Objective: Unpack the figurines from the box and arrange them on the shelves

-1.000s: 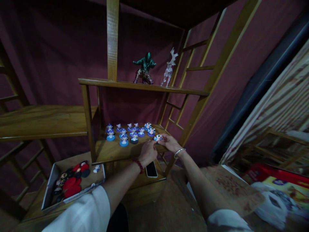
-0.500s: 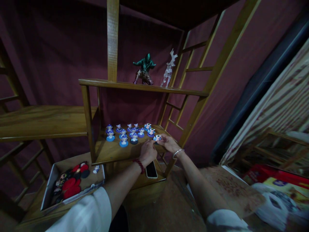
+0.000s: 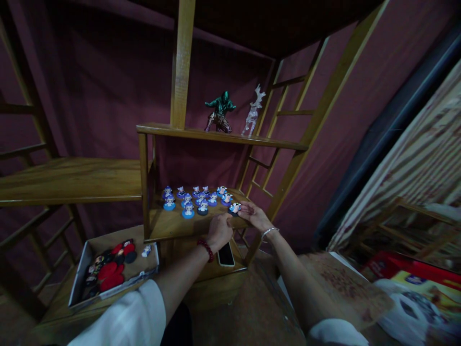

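On the lower wooden shelf (image 3: 162, 228), several small figurines (image 3: 188, 210) with purple or white heads stand on round blue, purple and dark bases. Near the shelf's front right sits a blue, pink and white figurine (image 3: 235, 208) on a dark round base. The fingers of my right hand (image 3: 255, 216) are against its right side, holding it. My left hand (image 3: 219, 231) is closed just in front of that base, knuckles up; what its fingertips hold, if anything, is hidden.
A green and bronze crouching statue (image 3: 220, 112) and a clear deer ornament (image 3: 252, 110) stand on the upper shelf. Below lies a phone (image 3: 226, 254). At lower left, an open box (image 3: 153, 262) contains red and black pieces and a small white figurine (image 3: 146, 251). Plastic bags (image 3: 406, 307) lie at right.
The view has shifted slightly, moving the shelf a little rightward in the picture. Both hands stay by the same figurine, whose dark base shows more clearly now.
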`<state>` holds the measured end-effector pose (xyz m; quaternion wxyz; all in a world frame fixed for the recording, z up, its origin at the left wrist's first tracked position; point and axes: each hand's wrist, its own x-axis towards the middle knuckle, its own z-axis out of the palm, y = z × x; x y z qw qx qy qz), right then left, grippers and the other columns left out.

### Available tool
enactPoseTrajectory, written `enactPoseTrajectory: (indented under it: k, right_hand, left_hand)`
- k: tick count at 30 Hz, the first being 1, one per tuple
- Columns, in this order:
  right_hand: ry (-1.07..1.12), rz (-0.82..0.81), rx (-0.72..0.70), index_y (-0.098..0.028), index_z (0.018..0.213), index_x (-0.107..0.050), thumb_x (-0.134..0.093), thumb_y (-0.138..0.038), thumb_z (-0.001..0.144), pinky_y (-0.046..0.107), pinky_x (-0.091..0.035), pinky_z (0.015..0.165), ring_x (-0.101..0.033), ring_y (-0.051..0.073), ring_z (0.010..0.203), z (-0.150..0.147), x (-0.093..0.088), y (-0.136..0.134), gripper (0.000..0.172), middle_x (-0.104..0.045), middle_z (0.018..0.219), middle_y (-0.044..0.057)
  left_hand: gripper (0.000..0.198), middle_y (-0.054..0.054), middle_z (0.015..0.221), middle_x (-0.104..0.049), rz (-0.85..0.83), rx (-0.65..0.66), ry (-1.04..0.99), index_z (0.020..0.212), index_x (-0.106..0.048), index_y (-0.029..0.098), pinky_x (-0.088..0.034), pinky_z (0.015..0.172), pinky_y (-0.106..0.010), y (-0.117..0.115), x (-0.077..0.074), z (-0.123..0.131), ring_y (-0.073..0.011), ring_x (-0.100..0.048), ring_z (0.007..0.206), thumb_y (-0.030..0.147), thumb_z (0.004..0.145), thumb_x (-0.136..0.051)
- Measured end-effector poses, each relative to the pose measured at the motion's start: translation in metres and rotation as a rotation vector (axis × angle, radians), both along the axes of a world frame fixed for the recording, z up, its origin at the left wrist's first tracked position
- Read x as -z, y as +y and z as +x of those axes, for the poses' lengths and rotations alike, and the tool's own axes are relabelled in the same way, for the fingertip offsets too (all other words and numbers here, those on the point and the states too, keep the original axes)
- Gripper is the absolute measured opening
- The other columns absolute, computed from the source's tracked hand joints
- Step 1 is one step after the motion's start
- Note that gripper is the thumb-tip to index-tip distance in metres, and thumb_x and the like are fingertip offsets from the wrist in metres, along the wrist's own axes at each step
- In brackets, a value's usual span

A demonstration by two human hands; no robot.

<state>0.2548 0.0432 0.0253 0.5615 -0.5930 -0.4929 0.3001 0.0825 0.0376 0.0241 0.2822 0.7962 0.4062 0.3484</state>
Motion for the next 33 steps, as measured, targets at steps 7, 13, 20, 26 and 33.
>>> enactPoseTrajectory:
  k: [7, 13, 20, 26, 33]
  right_hand:
    - [0.005, 0.081, 0.209, -0.014, 0.084, -0.058, -0.07, -0.027, 0.048, 0.035, -0.047, 0.079, -0.059, 0.015, 0.073, -0.005, 0.004, -0.02, 0.04, -0.062, 0.078, 0.005]
    - [-0.006, 0.148, 0.274, -0.014, 0.084, -0.057, -0.063, -0.042, 0.057, 0.031, -0.048, 0.069, -0.058, 0.014, 0.064, -0.033, 0.021, -0.043, 0.04, -0.063, 0.07, 0.003]
    - [-0.023, 0.125, 0.185, -0.015, 0.084, -0.059, -0.059, -0.046, 0.061, 0.03, -0.049, 0.066, -0.061, 0.016, 0.068, -0.091, 0.044, -0.067, 0.039, -0.066, 0.076, 0.007]
    - [-0.108, 0.106, 0.098, -0.016, 0.081, -0.061, -0.056, -0.047, 0.063, 0.031, -0.049, 0.066, -0.061, 0.017, 0.067, -0.139, 0.058, -0.076, 0.037, -0.066, 0.073, 0.006]
    - [-0.207, -0.011, -0.009, -0.018, 0.081, -0.061, -0.051, -0.038, 0.068, 0.031, -0.049, 0.07, -0.061, 0.018, 0.071, -0.193, 0.088, -0.077, 0.026, -0.066, 0.077, 0.005]
  left_hand:
    - [0.033, -0.003, 0.085, -0.067, -0.031, 0.011, -0.079, 0.088, -0.065, 0.016, -0.045, 0.077, -0.022, -0.013, 0.002, -0.015, -0.0117, -0.06, 0.079, 0.004, 0.069, -0.041]
    - [0.032, -0.002, 0.085, -0.067, -0.065, 0.051, -0.13, 0.084, -0.066, 0.016, -0.045, 0.078, -0.022, -0.031, 0.0, -0.034, -0.0113, -0.06, 0.079, 0.007, 0.071, -0.038]
    - [0.032, -0.002, 0.082, -0.068, -0.127, 0.038, -0.069, 0.083, -0.066, 0.017, -0.045, 0.072, -0.019, -0.041, 0.007, -0.059, -0.0108, -0.059, 0.077, 0.009, 0.071, -0.037]
    - [0.03, -0.003, 0.079, -0.067, -0.144, 0.027, 0.007, 0.08, -0.067, 0.017, -0.044, 0.068, -0.02, -0.045, 0.019, -0.09, -0.0113, -0.059, 0.072, 0.012, 0.071, -0.039]
    - [0.029, -0.003, 0.085, -0.067, -0.17, -0.059, 0.045, 0.084, -0.066, 0.018, -0.043, 0.072, -0.021, -0.042, 0.057, -0.141, -0.012, -0.059, 0.077, 0.012, 0.072, -0.04]
